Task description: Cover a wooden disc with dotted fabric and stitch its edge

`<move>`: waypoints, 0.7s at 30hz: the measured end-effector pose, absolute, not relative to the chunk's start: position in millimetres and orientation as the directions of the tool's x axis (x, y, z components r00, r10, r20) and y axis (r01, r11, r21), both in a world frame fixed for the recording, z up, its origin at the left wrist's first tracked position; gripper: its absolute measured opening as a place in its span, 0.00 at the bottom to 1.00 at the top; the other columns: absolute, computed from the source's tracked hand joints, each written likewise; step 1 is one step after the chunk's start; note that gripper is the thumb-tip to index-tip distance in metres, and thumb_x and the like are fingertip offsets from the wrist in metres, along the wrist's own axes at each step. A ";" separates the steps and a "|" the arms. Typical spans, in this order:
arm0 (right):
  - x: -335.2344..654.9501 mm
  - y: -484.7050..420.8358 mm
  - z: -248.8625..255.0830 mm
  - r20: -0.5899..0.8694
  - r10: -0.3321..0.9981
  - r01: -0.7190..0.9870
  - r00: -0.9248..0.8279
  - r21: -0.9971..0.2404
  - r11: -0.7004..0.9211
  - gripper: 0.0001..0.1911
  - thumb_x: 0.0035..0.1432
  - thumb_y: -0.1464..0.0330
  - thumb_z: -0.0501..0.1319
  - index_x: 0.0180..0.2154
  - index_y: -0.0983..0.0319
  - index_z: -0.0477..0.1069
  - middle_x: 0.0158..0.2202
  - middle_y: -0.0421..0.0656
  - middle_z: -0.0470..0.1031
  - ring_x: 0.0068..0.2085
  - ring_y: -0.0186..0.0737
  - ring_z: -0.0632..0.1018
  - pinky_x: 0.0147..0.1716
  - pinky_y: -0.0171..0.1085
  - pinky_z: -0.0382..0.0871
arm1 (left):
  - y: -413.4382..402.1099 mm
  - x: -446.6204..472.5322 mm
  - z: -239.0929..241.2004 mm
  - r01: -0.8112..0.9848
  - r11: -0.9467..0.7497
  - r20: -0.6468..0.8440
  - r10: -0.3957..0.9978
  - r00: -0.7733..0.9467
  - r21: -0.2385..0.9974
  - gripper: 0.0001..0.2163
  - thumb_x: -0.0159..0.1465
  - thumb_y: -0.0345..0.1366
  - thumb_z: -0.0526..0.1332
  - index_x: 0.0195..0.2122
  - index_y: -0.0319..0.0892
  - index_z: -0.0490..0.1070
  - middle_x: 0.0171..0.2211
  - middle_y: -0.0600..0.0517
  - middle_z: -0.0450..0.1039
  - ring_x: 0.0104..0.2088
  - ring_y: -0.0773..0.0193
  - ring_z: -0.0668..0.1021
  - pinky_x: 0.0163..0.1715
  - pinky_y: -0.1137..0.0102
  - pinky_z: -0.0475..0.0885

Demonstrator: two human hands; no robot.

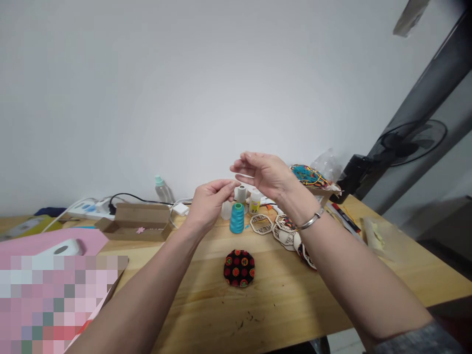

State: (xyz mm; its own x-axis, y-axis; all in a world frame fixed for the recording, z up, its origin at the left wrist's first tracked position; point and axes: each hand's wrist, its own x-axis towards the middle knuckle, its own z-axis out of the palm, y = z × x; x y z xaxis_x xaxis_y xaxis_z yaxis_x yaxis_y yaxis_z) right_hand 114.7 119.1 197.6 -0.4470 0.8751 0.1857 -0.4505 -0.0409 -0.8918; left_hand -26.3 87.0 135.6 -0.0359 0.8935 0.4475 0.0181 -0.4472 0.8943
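The left hand [209, 205] is held over the wooden table [295, 300] with its fingertips [230, 185] brought together, but it cannot be told if anything is pinched there; the right hand [262, 173] is raised with the fingers curved apart, and nothing is seen in it. An upright teal thread cone [237, 220] is standing just beneath the left hand, which is the nearer one to it.
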 end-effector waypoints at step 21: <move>188.9 70.9 236.7 0.698 0.716 -0.233 0.015 -0.694 0.681 0.09 0.59 0.60 0.55 0.31 0.55 0.69 0.36 0.35 0.71 0.47 0.36 0.72 0.45 0.40 0.66 | 78.2 8.6 253.3 0.580 -0.776 0.853 0.459 0.250 0.247 0.11 0.62 0.28 0.54 0.34 0.42 0.76 0.28 0.55 0.73 0.33 0.65 0.73 0.40 0.69 0.63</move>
